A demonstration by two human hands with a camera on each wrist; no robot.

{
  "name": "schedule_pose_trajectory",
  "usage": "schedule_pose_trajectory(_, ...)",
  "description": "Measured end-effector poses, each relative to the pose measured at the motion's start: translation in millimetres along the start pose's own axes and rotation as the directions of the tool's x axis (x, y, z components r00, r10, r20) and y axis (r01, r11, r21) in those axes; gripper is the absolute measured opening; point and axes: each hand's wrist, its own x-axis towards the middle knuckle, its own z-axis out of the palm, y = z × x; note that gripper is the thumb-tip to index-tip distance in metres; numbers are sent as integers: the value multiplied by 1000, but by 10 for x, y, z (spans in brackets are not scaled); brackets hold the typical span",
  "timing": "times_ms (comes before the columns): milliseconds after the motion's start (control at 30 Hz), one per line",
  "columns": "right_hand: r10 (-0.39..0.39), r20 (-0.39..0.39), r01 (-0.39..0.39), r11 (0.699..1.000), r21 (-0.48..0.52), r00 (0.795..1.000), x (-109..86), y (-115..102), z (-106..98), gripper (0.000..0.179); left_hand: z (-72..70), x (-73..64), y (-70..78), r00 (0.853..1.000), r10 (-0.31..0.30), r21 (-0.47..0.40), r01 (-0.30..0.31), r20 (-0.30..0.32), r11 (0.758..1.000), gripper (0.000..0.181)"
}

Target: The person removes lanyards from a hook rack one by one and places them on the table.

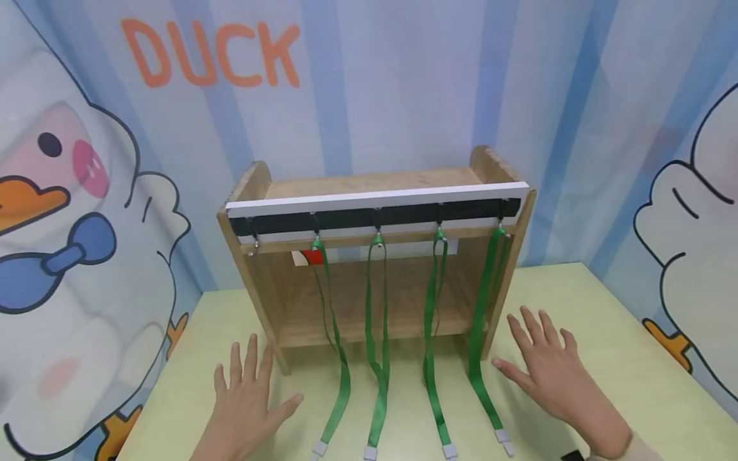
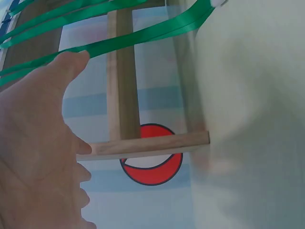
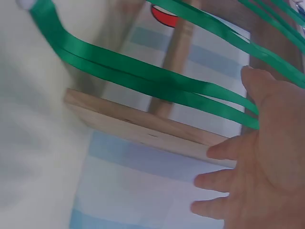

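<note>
A small wooden shelf stands on the table, with several green lanyards hanging from metal hooks along its front edge. The far-left hook carries no lanyard. My left hand is spread, palm down, by the shelf's left leg, nearest the leftmost lanyard. On the other side my right hand is also spread, to the right of the rightmost lanyard. Neither hand holds anything. In the left wrist view the thumb overlaps a green strap; whether it touches cannot be told.
A black strip on a white board runs across the shelf's front and bears the hooks. White clips end the lanyards on the pale yellow table. Behind hangs a striped blue cloth with duck drawings. A dark object shows by the right wrist.
</note>
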Motion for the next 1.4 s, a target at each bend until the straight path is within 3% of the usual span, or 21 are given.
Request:
schedule_pose_trajectory(300,-4,-18,5,1000,14,1000,45,-17,-304,78,-142,94,-75,999,-31,-20,32,36,999,106)
schedule_pose_trajectory(467,-18,-55,22,997,80,998,101,-50,-455,73,-250,180,-103,998,-31,-16,32,51,999,108)
schedule_pose_trajectory(800,-4,-164,42,973,226,987,216,-156,-650,61,-455,395,-188,997,-38,-95,43,61,995,117)
schedule_pose_trajectory(933,-24,-238,84,965,249,971,267,-204,-689,57,-501,461,-190,997,-50,-111,56,56,992,116)
schedule_pose_trajectory(1100,-79,-346,166,959,231,935,364,-283,-738,53,-527,537,-197,996,-75,-117,80,49,990,117)
schedule_pose_trajectory(1400,-73,-399,182,953,243,914,555,-399,-826,45,-546,684,-234,997,-73,-194,72,2,978,110)
